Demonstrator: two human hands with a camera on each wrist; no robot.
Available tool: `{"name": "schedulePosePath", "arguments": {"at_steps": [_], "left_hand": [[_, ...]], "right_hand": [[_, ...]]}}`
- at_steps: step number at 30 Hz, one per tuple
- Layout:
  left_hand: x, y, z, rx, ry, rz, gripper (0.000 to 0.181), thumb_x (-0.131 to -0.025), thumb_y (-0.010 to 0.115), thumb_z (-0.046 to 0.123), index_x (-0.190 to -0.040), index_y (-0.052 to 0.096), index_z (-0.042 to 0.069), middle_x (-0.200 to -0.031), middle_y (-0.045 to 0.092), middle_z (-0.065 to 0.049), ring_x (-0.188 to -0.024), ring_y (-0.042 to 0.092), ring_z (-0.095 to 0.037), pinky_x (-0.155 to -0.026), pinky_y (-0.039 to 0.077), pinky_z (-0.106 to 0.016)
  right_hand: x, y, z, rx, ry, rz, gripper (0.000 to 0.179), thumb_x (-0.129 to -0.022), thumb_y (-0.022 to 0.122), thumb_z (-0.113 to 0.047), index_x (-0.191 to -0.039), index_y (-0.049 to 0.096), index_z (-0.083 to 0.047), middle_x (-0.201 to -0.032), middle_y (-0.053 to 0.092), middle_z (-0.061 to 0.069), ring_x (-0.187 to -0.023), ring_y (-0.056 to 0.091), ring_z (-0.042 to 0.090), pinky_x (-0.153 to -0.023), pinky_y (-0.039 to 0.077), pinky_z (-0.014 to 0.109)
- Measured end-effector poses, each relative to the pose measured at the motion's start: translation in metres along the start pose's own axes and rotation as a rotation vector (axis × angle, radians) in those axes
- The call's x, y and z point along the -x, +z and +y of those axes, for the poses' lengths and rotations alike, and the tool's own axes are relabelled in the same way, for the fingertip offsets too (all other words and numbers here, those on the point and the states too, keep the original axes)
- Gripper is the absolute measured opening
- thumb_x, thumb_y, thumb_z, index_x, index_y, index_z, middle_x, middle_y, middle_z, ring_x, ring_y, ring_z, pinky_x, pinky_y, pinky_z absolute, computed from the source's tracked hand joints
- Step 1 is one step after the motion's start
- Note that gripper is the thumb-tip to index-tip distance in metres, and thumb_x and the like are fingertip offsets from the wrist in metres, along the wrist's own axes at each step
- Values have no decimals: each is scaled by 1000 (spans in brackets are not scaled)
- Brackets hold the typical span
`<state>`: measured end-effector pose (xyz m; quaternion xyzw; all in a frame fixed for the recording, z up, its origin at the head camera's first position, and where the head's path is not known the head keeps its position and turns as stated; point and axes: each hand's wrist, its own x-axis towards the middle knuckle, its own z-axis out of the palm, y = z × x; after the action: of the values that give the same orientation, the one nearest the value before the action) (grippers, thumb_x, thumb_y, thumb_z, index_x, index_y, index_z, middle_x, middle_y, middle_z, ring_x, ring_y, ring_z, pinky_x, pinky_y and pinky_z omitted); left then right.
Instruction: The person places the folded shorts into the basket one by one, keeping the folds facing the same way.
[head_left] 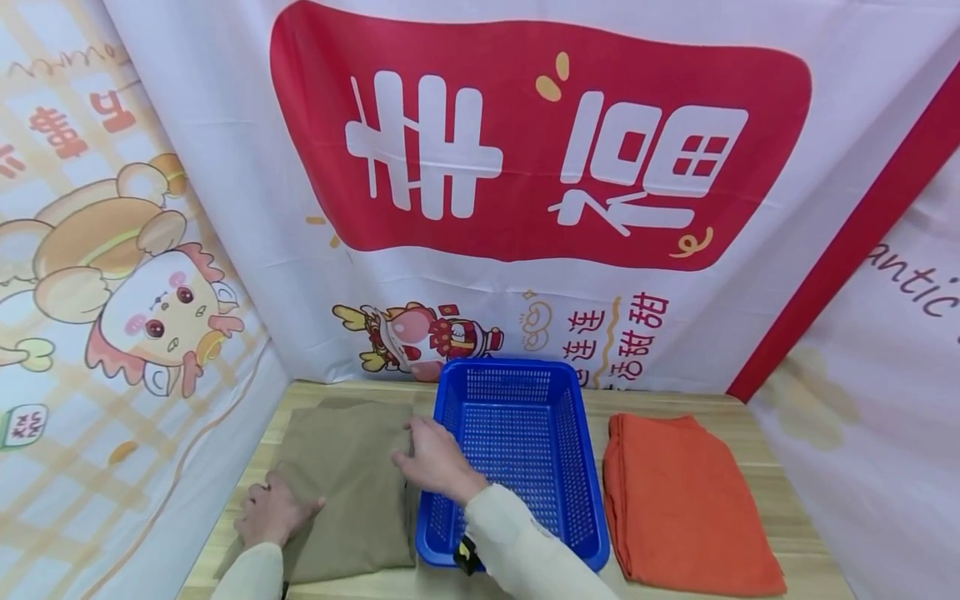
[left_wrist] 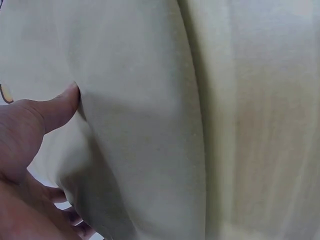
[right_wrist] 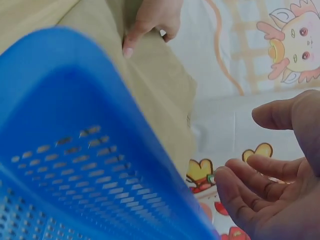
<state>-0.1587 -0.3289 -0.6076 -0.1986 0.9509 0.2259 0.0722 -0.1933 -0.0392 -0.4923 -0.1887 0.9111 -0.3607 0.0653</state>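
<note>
Left hand (head_left: 272, 510) pinches khaki cloth (head_left: 352, 492); right hand (head_left: 437, 457) free beside it

At far left hangs a checked sheet (head_left: 112, 275) with a cartoon animal print. Next to it, the left hand is at the left edge of the folded khaki cloth, its grip closed on the fabric, thumb on top and fingers curled at the edge. The cloth lies flat on the worktop (head_left: 798, 533), creased near the thumb.

At its right edge hovers the right hand, its grip released: thumb apart, fingers loosely bent around nothing. That forearm, in a pale sleeve, crosses the blue basket (head_left: 517, 433), which stands upright just beside the cloth, its perforated floor in view. Behind hangs a white sheet (head_left: 217, 108) with a red panel (head_left: 521, 100) bearing large white characters turned sideways. Right of the basket, an orange cloth (head_left: 686, 500) lies folded.
</note>
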Motion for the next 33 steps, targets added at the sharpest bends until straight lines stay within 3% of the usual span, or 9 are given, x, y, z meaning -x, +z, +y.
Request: {"name": "schedulePosePath", "arguments": {"at_steps": [7,14,23,33], "left_hand": [[14,2,-6,18,-19,16,113,-77,81,52,-137,21,-22,-126,27,-55,-117,30,-72,-89,31,-82],[26,4,-6,25,-30,40,111,-77,82,50,-135,22,-22,-123,30,-54,-114,33,-71,-88,32,-83],[35,4,-9,29,-62,50,115,-74,85,48,-137,19,-22,-123,28,-56,-115,32,-72,-88,31,-84],[39,4,-20,61,-104,39,122,-66,88,57,-133,22,-21,-117,29,-55,-111,33,-73,-84,31,-85]], "right_hand": [[-10,15,-17,0,73,-46,54,-94,73,-32,-140,56,-8,-132,61,6,-117,60,21,-97,53,37],[-18,30,-26,-67,165,-72,67,-91,76,-31,-147,49,-6,-151,48,13,-137,48,28,-110,43,43],[-21,52,-27,-120,258,-53,79,-83,84,-23,-145,44,5,-139,52,22,-129,50,36,-107,45,45],[-18,72,-26,-128,309,-39,87,-79,85,-22,-147,39,5,-133,52,26,-127,48,42,-105,44,50]]}}
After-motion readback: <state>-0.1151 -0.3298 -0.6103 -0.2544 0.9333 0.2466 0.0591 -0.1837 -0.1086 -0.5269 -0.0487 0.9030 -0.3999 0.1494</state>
